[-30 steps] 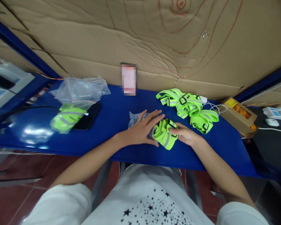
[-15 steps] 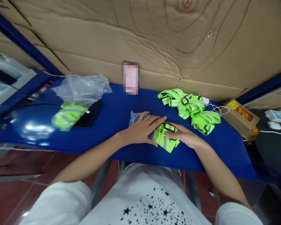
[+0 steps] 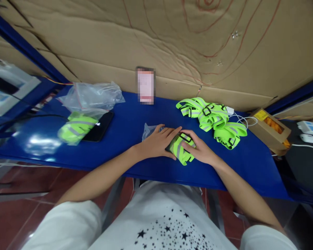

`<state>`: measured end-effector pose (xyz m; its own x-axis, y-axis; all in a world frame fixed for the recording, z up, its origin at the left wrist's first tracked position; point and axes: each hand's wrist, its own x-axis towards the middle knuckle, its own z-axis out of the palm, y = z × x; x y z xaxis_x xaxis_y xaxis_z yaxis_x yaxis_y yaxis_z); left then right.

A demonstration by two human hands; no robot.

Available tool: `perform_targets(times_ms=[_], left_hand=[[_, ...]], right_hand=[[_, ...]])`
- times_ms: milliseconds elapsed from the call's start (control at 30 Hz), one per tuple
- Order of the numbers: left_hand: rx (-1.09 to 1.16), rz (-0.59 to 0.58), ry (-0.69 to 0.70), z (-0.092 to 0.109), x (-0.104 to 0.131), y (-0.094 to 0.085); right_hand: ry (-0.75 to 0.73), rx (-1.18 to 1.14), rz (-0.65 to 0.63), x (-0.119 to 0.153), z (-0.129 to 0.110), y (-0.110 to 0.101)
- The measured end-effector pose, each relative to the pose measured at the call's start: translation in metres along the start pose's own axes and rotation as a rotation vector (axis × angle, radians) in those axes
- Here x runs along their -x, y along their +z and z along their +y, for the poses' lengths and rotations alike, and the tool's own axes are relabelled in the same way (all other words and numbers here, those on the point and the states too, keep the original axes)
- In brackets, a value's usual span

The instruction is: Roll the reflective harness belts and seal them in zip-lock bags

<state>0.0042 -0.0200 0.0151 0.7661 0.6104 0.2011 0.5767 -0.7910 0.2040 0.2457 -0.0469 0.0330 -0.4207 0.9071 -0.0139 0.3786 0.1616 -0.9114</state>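
Lime-green, cloth-like bundled straps [image 3: 183,158] with smooth grey bands [image 3: 178,150] and a clear, crinkled plastic bag [image 3: 147,132] show against a glossy blue tabletop [image 3: 127,121], before a far panel of matt, creased brown cardboard [image 3: 94,45].

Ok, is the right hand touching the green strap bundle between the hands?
Touching: the head view shows the right hand with its thumb across the bundle.

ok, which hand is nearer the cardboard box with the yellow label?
Right. The right hand grips the green strap bundle, left of the cardboard box; the left hand is farther left, on the clear bag.
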Motion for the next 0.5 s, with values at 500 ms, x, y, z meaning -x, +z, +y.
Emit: perform_targets(times_ms=[500], left_hand=[[0.226, -0.09, -0.008, -0.009, -0.002, 0.003]], right_hand=[[-0.368, 0.512, 0.018, 0.008, 0.006, 0.008]])
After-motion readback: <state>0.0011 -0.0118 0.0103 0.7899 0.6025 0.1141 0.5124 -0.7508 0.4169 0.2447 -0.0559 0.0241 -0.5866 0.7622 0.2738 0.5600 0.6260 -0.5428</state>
